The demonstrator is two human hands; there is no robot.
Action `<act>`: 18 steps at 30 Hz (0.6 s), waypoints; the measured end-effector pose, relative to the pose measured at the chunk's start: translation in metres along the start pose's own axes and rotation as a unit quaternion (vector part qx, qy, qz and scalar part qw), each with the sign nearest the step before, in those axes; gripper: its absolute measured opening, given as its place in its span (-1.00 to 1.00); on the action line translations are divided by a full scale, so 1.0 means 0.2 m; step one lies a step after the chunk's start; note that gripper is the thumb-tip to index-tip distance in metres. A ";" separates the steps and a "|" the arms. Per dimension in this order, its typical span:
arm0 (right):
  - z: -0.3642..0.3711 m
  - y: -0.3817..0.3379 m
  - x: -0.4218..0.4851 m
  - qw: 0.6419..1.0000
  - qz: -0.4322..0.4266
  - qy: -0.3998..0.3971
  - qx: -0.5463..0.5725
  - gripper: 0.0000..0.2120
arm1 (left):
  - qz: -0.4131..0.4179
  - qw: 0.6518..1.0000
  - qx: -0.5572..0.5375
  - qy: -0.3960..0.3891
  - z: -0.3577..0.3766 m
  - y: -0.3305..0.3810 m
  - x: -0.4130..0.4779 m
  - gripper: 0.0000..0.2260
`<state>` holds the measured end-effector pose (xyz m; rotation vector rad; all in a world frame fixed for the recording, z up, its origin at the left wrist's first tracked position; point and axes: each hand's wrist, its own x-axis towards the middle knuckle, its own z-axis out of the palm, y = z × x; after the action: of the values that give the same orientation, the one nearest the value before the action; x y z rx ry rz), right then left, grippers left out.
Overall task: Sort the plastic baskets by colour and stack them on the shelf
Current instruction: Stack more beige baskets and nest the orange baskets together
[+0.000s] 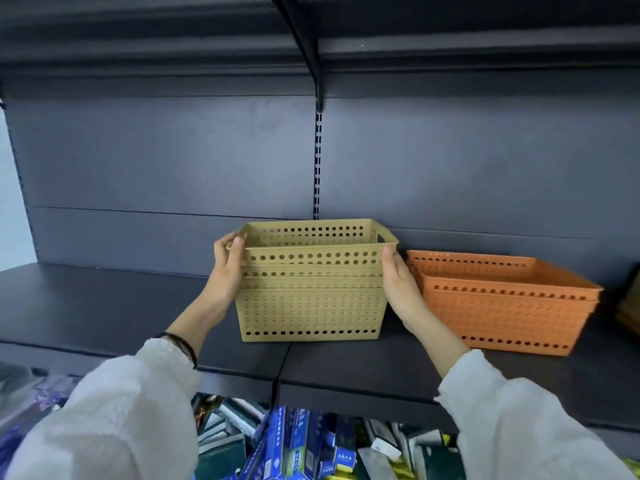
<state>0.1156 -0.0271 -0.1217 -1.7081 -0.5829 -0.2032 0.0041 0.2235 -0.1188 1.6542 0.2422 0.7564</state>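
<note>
A stack of several nested yellow perforated baskets (pixel 311 289) stands on the dark shelf (pixel 104 306), near its middle. My left hand (pixel 227 271) presses flat against the stack's left end, thumb hooked over the top rim. My right hand (pixel 401 289) lies against the right end. Both hands grip the stack from the sides. Just to the right, almost touching my right hand, sits a lower stack of orange perforated baskets (pixel 502 306) on the same shelf.
The shelf's left part is bare dark board. A slotted upright (pixel 317 164) runs up the back panel, with another shelf overhead. At the far right edge is a brownish object (pixel 628 306). Below the shelf lie blue and green boxed goods (pixel 294 441).
</note>
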 end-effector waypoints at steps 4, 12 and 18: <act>-0.06 -0.01 -0.12 1.000 -0.005 0.025 -0.009 -0.34 | 0.007 1.000 -0.013 -0.006 0.02 0.02 -0.12 -0.67; -0.25 -0.03 -0.24 0.985 -0.013 0.022 -0.173 -0.38 | -0.033 0.999 -0.014 0.036 0.12 0.09 -0.23 -0.45; -0.45 -0.11 -0.31 0.958 -0.094 -0.010 -0.272 -0.51 | 0.198 0.895 0.371 0.151 0.17 0.20 -0.36 -0.57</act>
<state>0.0686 -0.1282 -0.1095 -2.1849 -0.7507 -0.5208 -0.0405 0.1468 -0.1077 2.3431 0.4624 1.3515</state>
